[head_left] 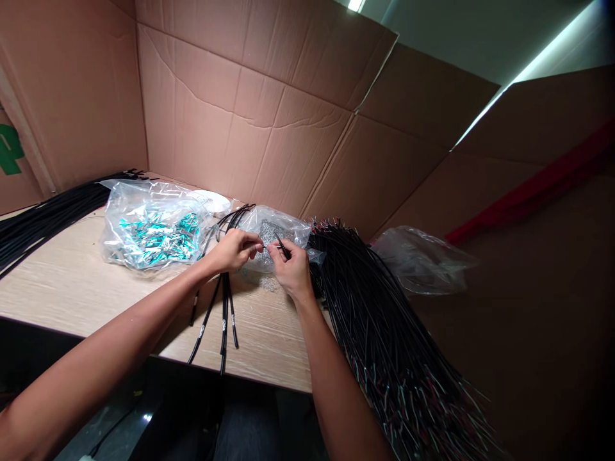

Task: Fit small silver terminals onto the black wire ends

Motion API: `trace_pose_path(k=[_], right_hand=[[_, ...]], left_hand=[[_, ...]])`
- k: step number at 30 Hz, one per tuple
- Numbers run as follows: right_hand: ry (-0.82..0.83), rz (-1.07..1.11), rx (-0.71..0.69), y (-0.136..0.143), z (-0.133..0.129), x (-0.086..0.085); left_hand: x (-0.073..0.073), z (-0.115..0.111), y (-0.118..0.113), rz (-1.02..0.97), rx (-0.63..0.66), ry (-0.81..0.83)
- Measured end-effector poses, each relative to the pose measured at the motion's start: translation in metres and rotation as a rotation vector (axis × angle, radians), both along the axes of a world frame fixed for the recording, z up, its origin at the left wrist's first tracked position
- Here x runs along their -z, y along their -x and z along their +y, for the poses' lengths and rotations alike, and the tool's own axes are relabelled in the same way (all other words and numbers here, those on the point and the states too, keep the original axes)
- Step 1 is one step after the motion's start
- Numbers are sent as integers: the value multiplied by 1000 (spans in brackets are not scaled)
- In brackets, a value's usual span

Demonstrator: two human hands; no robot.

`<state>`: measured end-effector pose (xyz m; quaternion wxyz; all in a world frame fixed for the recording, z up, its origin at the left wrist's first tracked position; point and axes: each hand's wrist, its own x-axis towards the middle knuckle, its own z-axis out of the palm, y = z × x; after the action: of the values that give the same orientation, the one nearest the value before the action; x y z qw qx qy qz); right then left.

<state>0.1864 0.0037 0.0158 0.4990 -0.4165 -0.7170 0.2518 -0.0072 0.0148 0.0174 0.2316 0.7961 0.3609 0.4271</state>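
I watch the right hand [292, 267] grip a slanted black piece [287, 251] just right of the left hand's [235, 250] closed fingertips (contents unclear).

Remotely I read smooth wood-grain tabletop [278, 342] at 7 o'clock, glossy plastic bag [156, 240] at 9, matt cardboard [307, 96] at 12, satin cables [379, 307] at 4.

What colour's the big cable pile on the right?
The cable pile is mostly black, seen in the head view.
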Motion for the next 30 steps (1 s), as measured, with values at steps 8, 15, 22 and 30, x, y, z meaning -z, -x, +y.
trace_pose_path(k=[8,15,22,30], right_hand=[[-28,-14,-13,-3,3,-2],[-60,80,15,-4,7,-5],[-79,121,43,-3,6,-9],[-28,60,7,-2,7,-7]], left_hand=[[-2,2,4,-45,71,62],[-3,2,1,-66,83,59],[-7,6,5,-181,320,260],[-2,-3,-7,-154,46,70]])
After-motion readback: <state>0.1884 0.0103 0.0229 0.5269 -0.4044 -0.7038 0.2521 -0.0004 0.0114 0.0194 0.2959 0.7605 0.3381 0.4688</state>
